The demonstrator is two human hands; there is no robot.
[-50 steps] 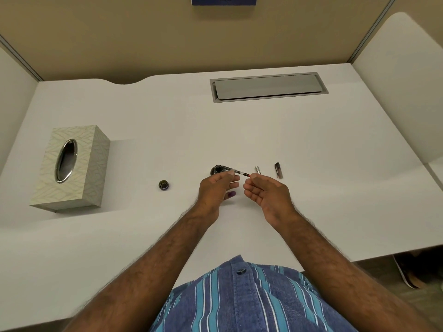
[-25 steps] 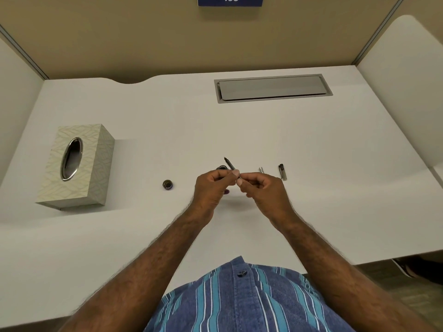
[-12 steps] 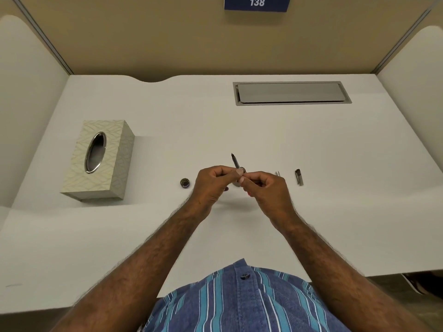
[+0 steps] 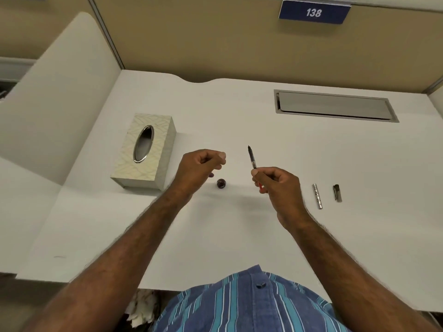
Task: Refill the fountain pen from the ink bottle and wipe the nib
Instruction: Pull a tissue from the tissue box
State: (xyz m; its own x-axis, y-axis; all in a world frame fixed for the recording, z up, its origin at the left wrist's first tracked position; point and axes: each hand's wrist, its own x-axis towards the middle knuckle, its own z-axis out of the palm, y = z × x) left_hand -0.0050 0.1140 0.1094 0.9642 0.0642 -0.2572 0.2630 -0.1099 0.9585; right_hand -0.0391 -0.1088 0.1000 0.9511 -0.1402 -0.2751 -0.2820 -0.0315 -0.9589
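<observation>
Now right hand (image 4: 275, 182) pinches pen (image 4: 252, 158), nib up and away; tissue box (image 4: 145, 150) lies left of it, nearer left hand (image 4: 202, 165), curled empty.

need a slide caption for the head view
Right hand holds the pen nib-up, left hand above the ink bottle, tissue box alongside.

White "138" on blue sign (image 4: 314, 12), partition wall above desk.

Both bare forearms are extended forward. The left hand (image 4: 200, 165) is raised with fingers curled and nothing held. The right hand (image 4: 275, 182) is closed in a pinch, thumb against fingertips.
</observation>
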